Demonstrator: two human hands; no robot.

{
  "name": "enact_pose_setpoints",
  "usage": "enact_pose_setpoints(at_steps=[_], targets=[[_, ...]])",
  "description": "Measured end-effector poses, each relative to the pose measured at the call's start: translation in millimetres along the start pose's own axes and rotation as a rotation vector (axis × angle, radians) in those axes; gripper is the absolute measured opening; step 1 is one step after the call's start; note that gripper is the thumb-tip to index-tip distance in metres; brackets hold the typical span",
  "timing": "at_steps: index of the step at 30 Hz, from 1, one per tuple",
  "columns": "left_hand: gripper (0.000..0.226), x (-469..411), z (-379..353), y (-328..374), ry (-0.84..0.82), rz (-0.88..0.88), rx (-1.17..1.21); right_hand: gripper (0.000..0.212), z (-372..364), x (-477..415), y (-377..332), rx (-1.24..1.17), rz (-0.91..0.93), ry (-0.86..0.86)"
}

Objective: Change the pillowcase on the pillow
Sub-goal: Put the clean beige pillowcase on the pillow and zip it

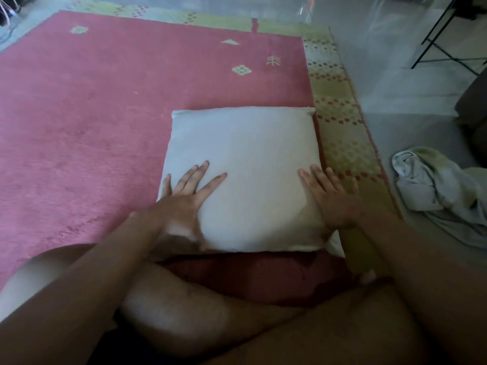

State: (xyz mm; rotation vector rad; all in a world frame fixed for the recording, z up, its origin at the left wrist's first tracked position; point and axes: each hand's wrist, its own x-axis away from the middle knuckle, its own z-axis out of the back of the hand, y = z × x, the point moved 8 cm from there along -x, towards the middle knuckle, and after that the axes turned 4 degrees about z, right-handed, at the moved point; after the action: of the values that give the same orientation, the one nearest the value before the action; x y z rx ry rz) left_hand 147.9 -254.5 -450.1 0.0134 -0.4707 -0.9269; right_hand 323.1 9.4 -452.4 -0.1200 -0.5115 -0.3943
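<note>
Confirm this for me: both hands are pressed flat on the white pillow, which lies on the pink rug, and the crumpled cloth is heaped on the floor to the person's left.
One detail is wrong. The head view shows the crumpled cloth on the floor to the person's right, off the pink rug. The rest holds: the left hand and right hand lie flat, fingers spread, on the white pillow.

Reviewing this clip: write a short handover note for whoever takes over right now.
Left hand: open, flat on the white pillow, near its left edge.
Right hand: open, flat at the pillow's right edge.
Pillow lies on the pink rug before the person's crossed legs.
A crumpled white cloth, maybe a pillowcase, lies on the floor to the right.
Done or left: can't tell whether the pillow is covered.
</note>
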Motion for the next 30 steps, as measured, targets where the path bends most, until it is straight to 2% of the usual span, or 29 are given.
enact_pose_setpoints(at_steps=[2, 3, 5, 7, 8, 10, 13, 17, 20, 23, 27, 29, 30], targets=[[0.146, 1, 7, -6, -0.149, 0.034, 0.112, 0.147, 17, -7, -10, -0.105, 0.052, -0.074], [0.134, -5, 18, -5, -0.149, 0.047, 0.217, 0.137, 33, -13, -23, -0.232, 0.099, -0.064], [0.093, -34, 51, -2, 0.049, 0.112, 0.438, 0.106, 71, -34, -61, -0.434, 0.196, 0.068], [0.062, -75, 77, -3, 0.301, 0.218, 0.460, 0.079, 101, -69, -100, -0.433, 0.239, 0.239], [0.058, -98, 84, -1, 0.344, 0.251, 0.398, 0.067, 110, -89, -116, -0.376, 0.237, 0.299], [0.056, -140, 87, -2, 0.317, 0.281, 0.277, 0.051, 117, -130, -133, -0.261, 0.170, 0.355], [0.055, -184, 91, -28, 0.283, 0.344, 0.260, 0.057, 123, -182, -119, -0.201, 0.028, 0.402], [0.063, -209, 85, -80, 0.287, 0.459, 0.271, 0.070, 125, -218, -63, -0.217, -0.105, 0.433], [0.064, -213, 75, -113, 0.354, 0.455, 0.414, 0.064, 121, -236, -21, -0.234, -0.135, 0.397], [0.074, -222, 65, -132, 0.362, 0.368, 0.436, 0.056, 113, -242, 4, -0.205, -0.063, 0.359], [0.079, -217, 55, -162, 0.387, 0.445, 0.579, 0.045, 106, -225, 37, -0.458, -0.130, 0.398], [0.070, -197, 63, -153, 0.410, 0.514, 0.516, 0.051, 115, -200, 31, -0.286, -0.192, 0.460], [0.063, -183, 69, -138, 0.421, 0.528, 0.397, 0.057, 121, -182, 14, -0.188, -0.134, 0.524]])
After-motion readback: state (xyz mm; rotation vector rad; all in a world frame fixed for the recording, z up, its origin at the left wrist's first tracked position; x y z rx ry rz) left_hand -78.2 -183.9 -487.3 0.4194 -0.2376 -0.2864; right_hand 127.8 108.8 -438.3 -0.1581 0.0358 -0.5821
